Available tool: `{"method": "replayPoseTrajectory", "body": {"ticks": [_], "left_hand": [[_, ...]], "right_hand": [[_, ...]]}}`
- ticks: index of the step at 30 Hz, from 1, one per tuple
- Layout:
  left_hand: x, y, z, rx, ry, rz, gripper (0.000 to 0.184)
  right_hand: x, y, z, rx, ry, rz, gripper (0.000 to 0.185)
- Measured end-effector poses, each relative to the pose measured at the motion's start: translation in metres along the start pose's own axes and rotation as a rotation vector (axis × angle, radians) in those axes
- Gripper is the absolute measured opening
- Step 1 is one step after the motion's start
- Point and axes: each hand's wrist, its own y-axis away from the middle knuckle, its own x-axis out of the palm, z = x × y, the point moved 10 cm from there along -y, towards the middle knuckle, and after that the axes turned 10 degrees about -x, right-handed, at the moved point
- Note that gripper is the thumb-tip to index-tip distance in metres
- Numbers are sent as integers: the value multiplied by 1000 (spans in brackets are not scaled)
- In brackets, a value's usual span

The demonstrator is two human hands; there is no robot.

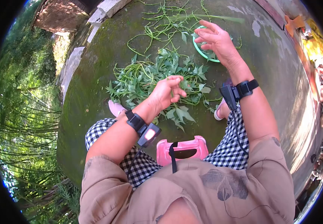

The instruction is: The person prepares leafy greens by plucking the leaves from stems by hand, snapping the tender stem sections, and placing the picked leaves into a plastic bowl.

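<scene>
My left hand hovers over a pile of leafy green vines on the ground. Its thumb and index finger are pressed together and the other fingers curl loosely; whatever may be between them is too small to make out. Farther forward and right, my right hand is raised with its fingers stretched out and apart, holding nothing. Beneath it, partly hidden, is a light green round basin with some leaves in it. A blurred green streak, perhaps a stem, shows beyond my right fingertips.
Long bare green stems lie tangled beyond the pile. A pink plastic stool is between my legs, and my pink shoes flank the leaves. Stone blocks edge the mossy concrete at left; clutter lines the right side.
</scene>
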Motion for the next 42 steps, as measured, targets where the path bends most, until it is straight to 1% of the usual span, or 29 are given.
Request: {"method": "replayPoseTrajectory", "body": {"ticks": [3, 4, 7, 11, 13, 14, 17, 18, 20, 21, 23, 24, 25, 26, 27, 29, 31, 33, 35, 36, 38, 39, 41, 42], "left_hand": [[2, 3, -25, 96, 97, 51, 22], [3, 6, -31, 113, 123, 59, 23], [-1, 10, -42, 146, 154, 18, 23], [3, 11, -48, 176, 145, 56, 22], [9, 10, -48, 172, 117, 119, 23], [4, 8, -47, 163, 135, 75, 24], [-2, 10, -48, 167, 99, -7, 28], [1, 20, -50, 180, 119, -65, 28], [-8, 15, -45, 107, 118, -101, 30], [-14, 13, -41, 69, 118, -118, 32], [-18, 9, -37, 28, 135, -101, 34], [-18, 8, -35, 7, 142, -86, 34], [-17, 7, -33, -14, 148, -70, 34], [-16, 6, -35, 3, 142, -50, 33], [-14, 6, -38, 23, 164, -23, 33], [-8, 6, -43, 59, 208, 32, 32], [-5, 8, -50, 73, 213, 49, 31], [-4, 8, -56, 81, 227, 51, 31], [-5, 10, -62, 102, 245, 53, 31], [-7, 9, -64, 111, 260, 57, 31], [-8, 8, -69, 127, 293, 81, 31], [-8, 7, -71, 136, 307, 102, 31], [-7, 5, -75, 155, 332, 140, 32], [-6, 6, -77, 168, 348, 163, 32]], "right_hand": [[12, 12, -26, 160, 351, 253, 22], [21, 24, -45, 287, 418, 385, 20], [56, 60, -73, 440, 386, 594, 17], [68, 77, -99, 495, 272, 620, 17], [74, 80, -102, 469, 162, 595, 15], [73, 80, -105, 459, 156, 571, 10], [69, 80, -105, 478, 148, 556, 7], [62, 75, -102, 466, 214, 533, 7], [41, 56, -91, 440, 349, 485, 8], [19, 34, -85, 347, 517, 404, 14], [-31, -4, -58, 156, 864, 256, 19], [-56, -20, -47, 63, 967, 166, 21], [-83, -31, -44, 124, 994, 66, 23], [-104, -36, -36, 128, 944, -60, 22], [-118, -41, -28, 91, 965, -87, 34], [-150, -50, -31, 64, 944, -222, 48], [-171, -60, -39, 53, 1019, -259, 54], [-175, -60, -42, 16, 1061, -275, 54], [-169, -59, -37, -52, 1070, -275, 45], [-157, -53, -43, 48, 941, -206, 41], [-108, -29, -51, 243, 671, -66, 33], [-82, -18, -64, 286, 602, 37, 23], [-16, 19, -80, 397, 505, 356, 25], [15, 38, -88, 410, 458, 521, 28]]}}
